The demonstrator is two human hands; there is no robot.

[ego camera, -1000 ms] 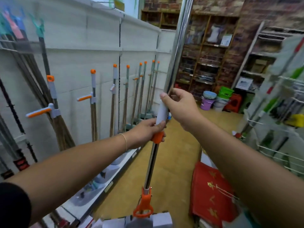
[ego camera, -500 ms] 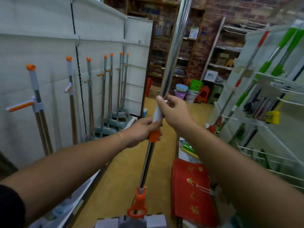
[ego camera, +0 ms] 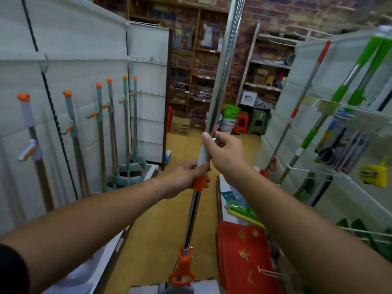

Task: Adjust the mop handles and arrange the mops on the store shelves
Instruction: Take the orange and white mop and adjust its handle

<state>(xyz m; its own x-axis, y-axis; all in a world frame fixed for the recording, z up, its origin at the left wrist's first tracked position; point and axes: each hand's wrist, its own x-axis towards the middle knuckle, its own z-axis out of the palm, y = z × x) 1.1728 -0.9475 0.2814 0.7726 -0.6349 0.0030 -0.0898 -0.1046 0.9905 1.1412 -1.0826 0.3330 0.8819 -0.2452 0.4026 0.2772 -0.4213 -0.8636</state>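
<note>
I hold a mop upright in front of me by its steel handle point(ego camera: 222, 66), which runs up out of the frame. My left hand point(ego camera: 182, 177) is closed around the white and orange grip sleeve point(ego camera: 200, 181). Just above it, my right hand point(ego camera: 224, 153) grips the top of the white sleeve, thumb up against the shiny tube. An orange squeeze lever point(ego camera: 182, 270) sits low on the pole above the grey mop head point(ego camera: 176, 288). Several orange-capped mops point(ego camera: 99, 132) stand in a row against the white left shelf wall.
The yellow-floored aisle point(ego camera: 186, 158) runs ahead to brick-backed wooden shelves point(ego camera: 191, 66). Buckets point(ego camera: 231, 115) and plastic stools point(ego camera: 257, 122) stand at its far end. On the right is a white rack with green-handled mops point(ego camera: 339, 98); red mats point(ego camera: 244, 251) lie low beside it.
The view has swung to the right and along the aisle, so the left row of mops has slid leftward. Both hands keep the same hold on the handle.
</note>
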